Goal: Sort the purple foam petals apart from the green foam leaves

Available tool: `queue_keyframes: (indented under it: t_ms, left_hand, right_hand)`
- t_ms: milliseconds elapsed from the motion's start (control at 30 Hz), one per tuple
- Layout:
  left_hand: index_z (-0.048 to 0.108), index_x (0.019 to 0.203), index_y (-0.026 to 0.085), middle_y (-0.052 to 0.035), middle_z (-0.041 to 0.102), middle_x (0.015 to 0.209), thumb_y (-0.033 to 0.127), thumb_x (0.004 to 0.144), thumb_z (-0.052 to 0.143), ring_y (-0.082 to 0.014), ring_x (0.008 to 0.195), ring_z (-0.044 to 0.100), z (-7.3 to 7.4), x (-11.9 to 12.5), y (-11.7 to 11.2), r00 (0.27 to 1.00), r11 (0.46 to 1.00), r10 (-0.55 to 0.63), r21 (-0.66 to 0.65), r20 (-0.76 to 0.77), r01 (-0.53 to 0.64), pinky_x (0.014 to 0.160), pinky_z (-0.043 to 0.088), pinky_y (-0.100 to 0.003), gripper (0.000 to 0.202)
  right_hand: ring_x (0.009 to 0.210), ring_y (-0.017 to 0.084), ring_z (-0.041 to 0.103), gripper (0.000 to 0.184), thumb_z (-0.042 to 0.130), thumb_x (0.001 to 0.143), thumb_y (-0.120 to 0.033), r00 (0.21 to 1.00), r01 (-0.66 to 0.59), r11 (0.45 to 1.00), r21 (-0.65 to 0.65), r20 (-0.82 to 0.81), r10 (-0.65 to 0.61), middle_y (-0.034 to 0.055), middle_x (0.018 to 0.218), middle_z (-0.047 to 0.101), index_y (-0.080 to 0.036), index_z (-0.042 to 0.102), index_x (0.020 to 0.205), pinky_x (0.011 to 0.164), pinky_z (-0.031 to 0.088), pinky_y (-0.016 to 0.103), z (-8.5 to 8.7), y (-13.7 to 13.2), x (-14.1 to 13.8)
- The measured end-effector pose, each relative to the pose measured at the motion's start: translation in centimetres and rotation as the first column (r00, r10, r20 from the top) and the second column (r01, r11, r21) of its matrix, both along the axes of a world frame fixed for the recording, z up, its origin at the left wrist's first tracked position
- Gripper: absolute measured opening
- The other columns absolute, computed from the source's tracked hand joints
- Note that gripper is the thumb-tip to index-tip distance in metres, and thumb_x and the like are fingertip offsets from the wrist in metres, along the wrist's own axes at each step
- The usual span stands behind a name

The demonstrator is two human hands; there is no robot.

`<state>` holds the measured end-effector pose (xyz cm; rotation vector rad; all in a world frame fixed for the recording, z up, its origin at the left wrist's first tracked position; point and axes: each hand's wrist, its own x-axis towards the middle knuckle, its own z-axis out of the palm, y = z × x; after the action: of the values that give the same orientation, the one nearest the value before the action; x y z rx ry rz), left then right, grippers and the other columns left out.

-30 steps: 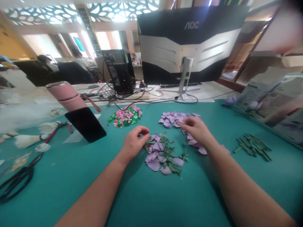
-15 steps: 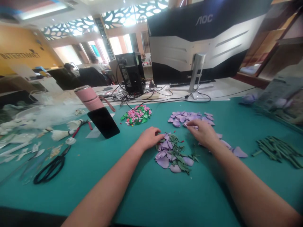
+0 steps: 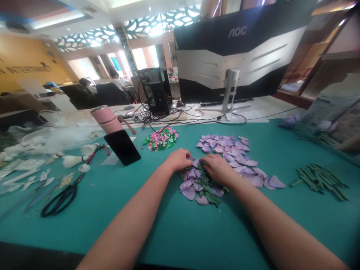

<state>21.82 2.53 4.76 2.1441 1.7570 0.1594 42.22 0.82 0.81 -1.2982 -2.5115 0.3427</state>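
A mixed pile of purple petals (image 3: 194,173) and small green leaf-like pieces (image 3: 208,187) lies on the green mat between my hands. At its upper left edge, my left hand (image 3: 179,160) has its fingers curled in; what they pinch is hard to see. My right hand (image 3: 218,168) reaches into the pile's upper right side, fingers bent down on the green pieces and a petal, with the tips partly hidden. Behind and to the right of that hand spreads a larger group of loose purple petals (image 3: 225,144).
Green stems (image 3: 320,180) lie at right. Small pink and green flower pieces (image 3: 161,138) sit behind the left hand. To the left are a phone (image 3: 123,147), a pink bottle (image 3: 106,120), black-handled scissors (image 3: 60,198) and shuttlecocks (image 3: 73,161). A monitor (image 3: 202,67) stands at the back.
My right hand has moved left and down from the purple petal group to the mixed pile. My left hand stays at the pile's upper left edge. The view has shifted slightly.
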Motion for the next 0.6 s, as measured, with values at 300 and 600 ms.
queue_keyframes:
  t_ms: [300, 600]
  left_hand:
    - [0.069, 0.099, 0.015, -0.0056, 0.071, 0.101, 0.033, 0.075, 0.063, -0.0176, 0.09, 0.065, 0.2, -1.9, -1.9, 0.823, 0.996, 0.076, -0.074, 0.563, -0.042, 0.08, 0.05, -0.026, 0.03]
    - [0.067, 0.091, 0.014, -0.0029, 0.068, 0.084, 0.038, 0.073, 0.071, -0.0162, 0.078, 0.06, 0.1, -0.7, -3.2, 0.693, 0.987, 0.139, -0.154, 0.707, -0.04, 0.07, 0.045, -0.026, 0.03]
  right_hand:
    - [0.106, 0.025, 0.06, 0.03, 0.044, 0.096, -0.024, 1.0, 0.023, 0.999, -0.041, -0.01, -0.024, 0.0091, 0.115, 0.069, -0.022, 0.067, 0.116, 0.087, 0.04, 0.035, 0.7, -0.8, -0.3]
    - [0.081, 0.019, 0.061, 0.015, 0.061, 0.089, -0.029, 0.935, 0.087, 0.996, 0.027, -0.346, -0.073, 0.0031, 0.087, 0.068, -0.021, 0.063, 0.102, 0.071, 0.04, 0.027, 0.7, -1.8, -2.9]
